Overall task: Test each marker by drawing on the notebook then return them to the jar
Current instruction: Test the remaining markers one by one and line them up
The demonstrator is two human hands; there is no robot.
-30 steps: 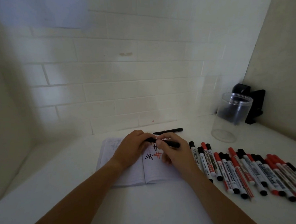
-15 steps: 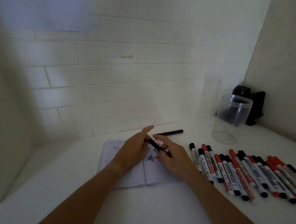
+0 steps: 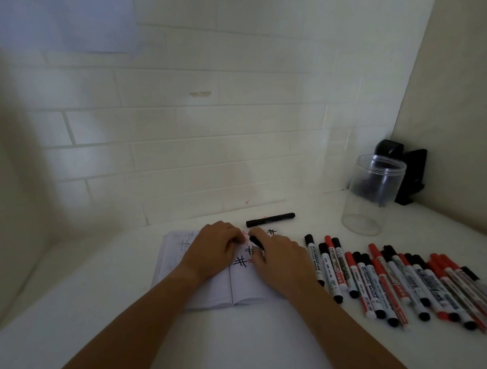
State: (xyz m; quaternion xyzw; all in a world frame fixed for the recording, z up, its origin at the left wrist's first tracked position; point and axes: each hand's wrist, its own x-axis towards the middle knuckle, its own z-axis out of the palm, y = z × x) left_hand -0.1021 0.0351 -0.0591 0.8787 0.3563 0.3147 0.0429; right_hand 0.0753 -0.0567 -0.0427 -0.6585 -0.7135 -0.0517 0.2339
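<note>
right hand (image 3: pixel 283 260) grips black marker (image 3: pixel 256 242) | left hand (image 3: pixel 216 249) curled on notebook (image 3: pixel 208 294) | label: "WHITEBOARD MARKER"

Both hands on open notebook (image 3: pixel 214 296), right hand (image 3: pixel 280 260) gripping black marker (image 3: pixel 256 242), left hand (image 3: pixel 214 249) pressing page

Setting: a plain indoor desk corner, most like a home or office nook; which of the two cannot be told. Evidence: white table (image 3: pixel 74 320); white brick-pattern wall (image 3: pixel 205 124); beige side wall (image 3: pixel 463 88); paper sheet (image 3: pixel 67 21) on the wall; black device (image 3: pixel 405 173) in the corner.
</note>
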